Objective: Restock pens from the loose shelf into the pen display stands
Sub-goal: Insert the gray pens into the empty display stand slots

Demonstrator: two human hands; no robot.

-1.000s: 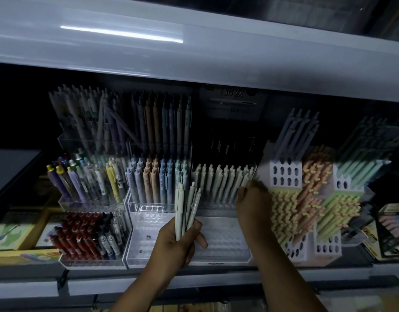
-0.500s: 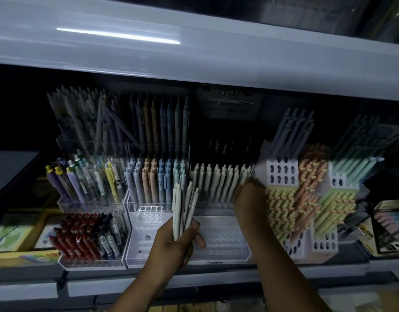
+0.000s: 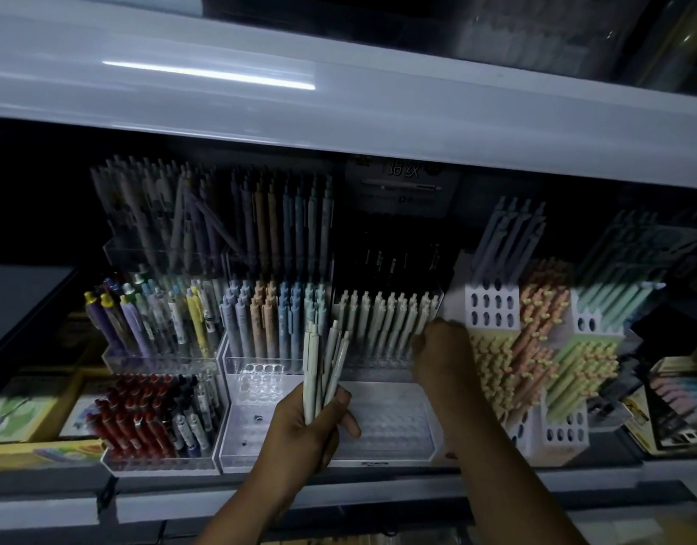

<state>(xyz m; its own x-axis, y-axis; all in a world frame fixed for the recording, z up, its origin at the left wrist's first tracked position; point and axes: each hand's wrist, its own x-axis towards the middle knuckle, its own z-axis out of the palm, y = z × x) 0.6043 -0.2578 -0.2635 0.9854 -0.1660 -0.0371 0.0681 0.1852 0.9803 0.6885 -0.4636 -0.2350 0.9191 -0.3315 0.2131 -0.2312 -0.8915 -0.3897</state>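
Observation:
My left hand grips a bunch of pale cream pens, held upright in front of the clear acrylic display stand. The stand's middle tier carries a row of matching cream pens; its front tier of holes holds none. My right hand reaches to the right end of that row with fingers curled at a pen there; the grip itself is hidden behind the hand.
Left of the stand are tiers of purple, yellow and pastel pens and red and black pens. A white holed stand with orange, yellow and green pens sits right. A white shelf overhangs closely above.
My right hand has drawn slightly left and down along the right end of the cream pen row. The left hand keeps the bunch nearly still.

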